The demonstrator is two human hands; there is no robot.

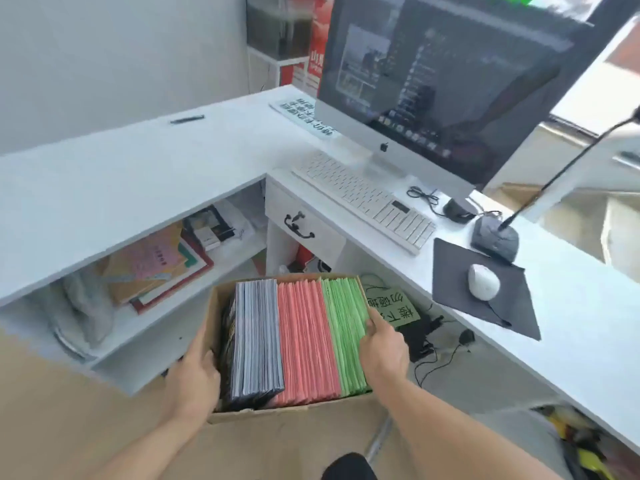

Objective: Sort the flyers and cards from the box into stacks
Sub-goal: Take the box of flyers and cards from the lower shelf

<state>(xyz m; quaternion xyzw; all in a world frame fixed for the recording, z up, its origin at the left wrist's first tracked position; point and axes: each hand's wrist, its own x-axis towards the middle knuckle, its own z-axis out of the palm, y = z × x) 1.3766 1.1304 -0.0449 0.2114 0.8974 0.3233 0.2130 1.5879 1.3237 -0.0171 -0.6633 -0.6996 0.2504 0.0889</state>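
Observation:
A brown cardboard box (266,412) sits low in front of me, held between both hands. Inside it, standing on edge, are a grey-blue bundle of flyers (256,337) on the left, a pink-red bundle (306,341) in the middle and a green bundle (346,330) on the right. A dark glossy packet (228,344) is wedged at the far left of the box. My left hand (194,379) grips the box's left wall. My right hand (382,348) clasps its right wall, thumb against the green sheets.
A white L-shaped desk (145,168) wraps around, with a monitor (443,81), keyboard (363,199), mouse (483,281) on a dark pad and a desk microphone (495,240) to the right. A drawer (301,226) and a shelf with books (156,265) lie behind the box. Cables (436,344) are on the floor.

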